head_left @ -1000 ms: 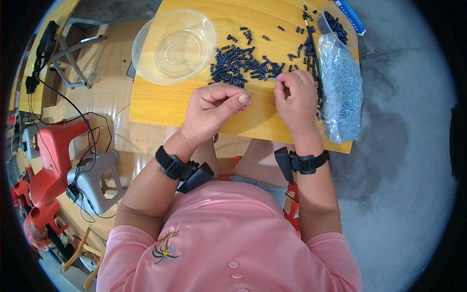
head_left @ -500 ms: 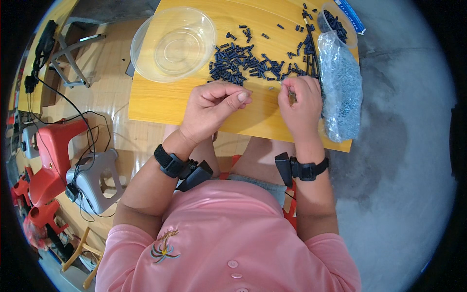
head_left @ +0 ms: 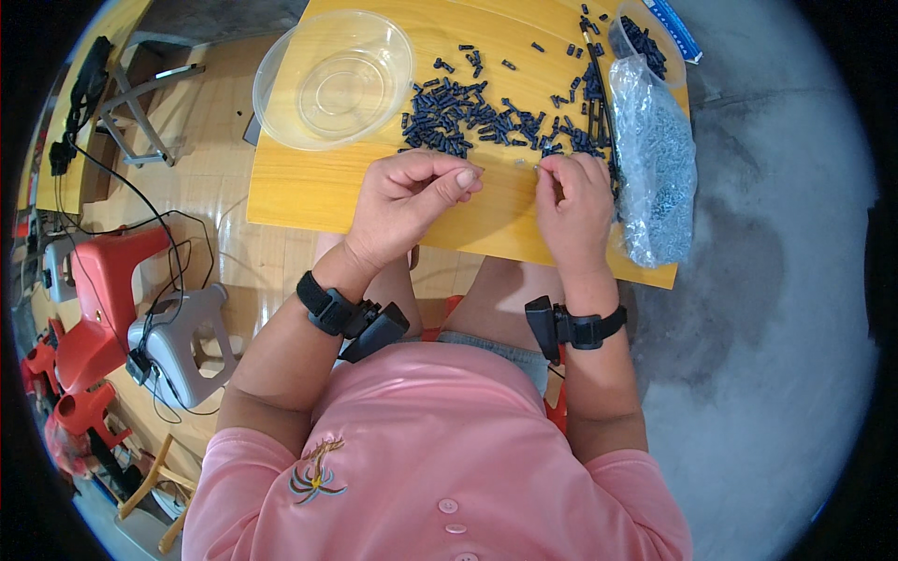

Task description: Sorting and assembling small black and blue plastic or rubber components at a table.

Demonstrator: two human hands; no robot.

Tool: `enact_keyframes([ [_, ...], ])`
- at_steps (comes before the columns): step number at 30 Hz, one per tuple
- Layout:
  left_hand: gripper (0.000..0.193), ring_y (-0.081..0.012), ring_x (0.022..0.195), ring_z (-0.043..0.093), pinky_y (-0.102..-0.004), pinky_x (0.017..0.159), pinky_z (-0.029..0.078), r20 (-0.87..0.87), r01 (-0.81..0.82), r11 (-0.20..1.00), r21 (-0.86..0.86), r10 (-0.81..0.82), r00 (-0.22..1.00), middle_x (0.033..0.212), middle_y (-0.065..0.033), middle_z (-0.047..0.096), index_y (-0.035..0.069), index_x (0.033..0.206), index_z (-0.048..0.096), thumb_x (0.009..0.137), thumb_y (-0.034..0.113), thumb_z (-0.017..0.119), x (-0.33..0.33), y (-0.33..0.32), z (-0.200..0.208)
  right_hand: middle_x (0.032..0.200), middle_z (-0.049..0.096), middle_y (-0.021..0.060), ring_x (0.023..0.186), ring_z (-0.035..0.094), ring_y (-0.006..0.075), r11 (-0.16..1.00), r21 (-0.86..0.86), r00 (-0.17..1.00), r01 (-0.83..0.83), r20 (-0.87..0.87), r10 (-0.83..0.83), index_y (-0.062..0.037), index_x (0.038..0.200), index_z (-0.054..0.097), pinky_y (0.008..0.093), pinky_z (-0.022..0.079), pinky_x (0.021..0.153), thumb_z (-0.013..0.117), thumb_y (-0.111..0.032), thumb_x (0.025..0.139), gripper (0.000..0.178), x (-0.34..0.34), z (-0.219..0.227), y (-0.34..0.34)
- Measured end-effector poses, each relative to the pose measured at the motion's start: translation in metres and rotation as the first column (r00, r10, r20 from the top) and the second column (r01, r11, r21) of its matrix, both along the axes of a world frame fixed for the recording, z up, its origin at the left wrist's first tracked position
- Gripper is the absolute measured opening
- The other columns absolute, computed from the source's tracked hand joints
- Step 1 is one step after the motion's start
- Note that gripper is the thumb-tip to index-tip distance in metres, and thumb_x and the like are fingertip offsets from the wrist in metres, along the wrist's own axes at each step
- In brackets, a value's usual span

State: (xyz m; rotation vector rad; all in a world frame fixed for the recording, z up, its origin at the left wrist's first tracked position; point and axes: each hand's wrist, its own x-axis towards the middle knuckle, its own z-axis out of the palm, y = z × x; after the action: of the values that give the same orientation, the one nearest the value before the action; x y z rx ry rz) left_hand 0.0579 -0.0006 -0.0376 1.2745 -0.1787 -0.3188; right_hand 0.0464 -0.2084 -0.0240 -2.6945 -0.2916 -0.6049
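Observation:
My left hand (head_left: pixel 404 201) hovers over the table's near edge, thumb and index finger pinched; a tiny dark tip shows there, too small to name. To its right, my right hand (head_left: pixel 573 208) is also pinched, with a small silvery metal piece (head_left: pixel 537 167) at its fingertips. A gap separates the two hands. Just beyond them lies a loose pile of small black plastic parts (head_left: pixel 449 112). Another small shiny bit (head_left: pixel 521 162) rests on the wood between the hands. Beside my right hand lies a clear plastic bag (head_left: pixel 659 178) full of small silvery pieces.
On the yellow table (head_left: pixel 318 192) a clear round bowl (head_left: pixel 348 86) stands at the left. A clear tub (head_left: pixel 615 37) of black parts sits at the far right, near a blue box (head_left: pixel 675 30). Thin black rods (head_left: pixel 600 79) lie beside the bag. Stools (head_left: pixel 187 337) stand at left.
My right hand has shifted slightly, its fingers closing more tightly together at the near edge of the black parts. My left hand keeps nearly the same pose.

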Motion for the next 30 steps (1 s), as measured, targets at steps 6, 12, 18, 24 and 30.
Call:
enact_keyframes([
  [6, 0.015, -0.0115, 0.076, 0.062, -0.0241, 0.071, 0.051, -0.003, -0.013, 1.0, 0.009, 0.013, 1.0, 0.085, -0.0083, 0.067, -0.002, 0.093, 0.067, 0.088, 0.011, 0.061, -0.001, 0.0, -0.003, 0.075, 0.055, 0.0108, 0.074, 0.052, 0.0299, 0.996, 0.037, 0.996, -0.087, 0.001, 0.087, -0.0023, 0.077, 0.06, 0.0389, 0.044, 0.067, 0.063, -0.001, 0.071, 0.006, 0.006, 0.006, 0.008],
  [12, 0.015, -0.011, 0.076, 0.062, -0.0238, 0.069, 0.051, 0.02, -0.015, 1.0, -0.004, 0.015, 1.0, 0.085, -0.0079, 0.067, -0.002, 0.094, 0.067, 0.088, 0.011, 0.061, 0.0, 0.001, -0.003, 0.075, 0.055, 0.0112, 0.074, 0.053, 0.0297, 0.991, 0.036, 0.992, -0.126, 0.013, 0.126, -0.0022, 0.077, 0.06, 0.0387, 0.044, 0.067, 0.063, -0.001, 0.071, 0.006, 0.015, 0.004, 0.013],
  [18, 0.015, -0.0117, 0.076, 0.062, -0.0239, 0.07, 0.05, 0.033, 0.001, 1.0, 0.018, -0.002, 0.999, 0.086, -0.0078, 0.067, -0.002, 0.094, 0.067, 0.088, 0.011, 0.061, 0.001, 0.003, -0.001, 0.073, 0.053, 0.0113, 0.074, 0.053, 0.0299, 0.993, 0.01, 0.993, -0.118, -0.004, 0.118, -0.0022, 0.075, 0.059, 0.0388, 0.044, 0.067, 0.063, -0.001, 0.071, 0.006, 0.019, 0.003, 0.015],
  [24, 0.014, -0.0112, 0.077, 0.061, -0.024, 0.071, 0.05, 0.005, 0.014, 1.0, -0.005, -0.014, 1.0, 0.085, -0.0077, 0.067, -0.003, 0.092, 0.067, 0.087, 0.01, 0.062, 0.002, 0.001, -0.002, 0.073, 0.051, 0.0105, 0.073, 0.051, 0.0295, 0.994, 0.0, 0.994, -0.11, 0.0, 0.11, -0.0034, 0.072, 0.057, 0.0384, 0.044, 0.067, 0.064, -0.002, 0.07, 0.007, 0.022, 0.004, 0.015],
  [30, 0.014, -0.0126, 0.076, 0.062, -0.0249, 0.071, 0.051, 0.02, 0.001, 1.0, 0.02, -0.001, 1.0, 0.086, -0.009, 0.067, -0.002, 0.094, 0.067, 0.088, 0.009, 0.06, 0.0, 0.0, -0.003, 0.072, 0.051, 0.0102, 0.074, 0.052, 0.0285, 0.989, -0.072, 0.99, -0.13, -0.064, 0.125, -0.004, 0.07, 0.056, 0.0377, 0.045, 0.068, 0.063, -0.002, 0.067, 0.008, 0.022, 0.01, 0.014],
])
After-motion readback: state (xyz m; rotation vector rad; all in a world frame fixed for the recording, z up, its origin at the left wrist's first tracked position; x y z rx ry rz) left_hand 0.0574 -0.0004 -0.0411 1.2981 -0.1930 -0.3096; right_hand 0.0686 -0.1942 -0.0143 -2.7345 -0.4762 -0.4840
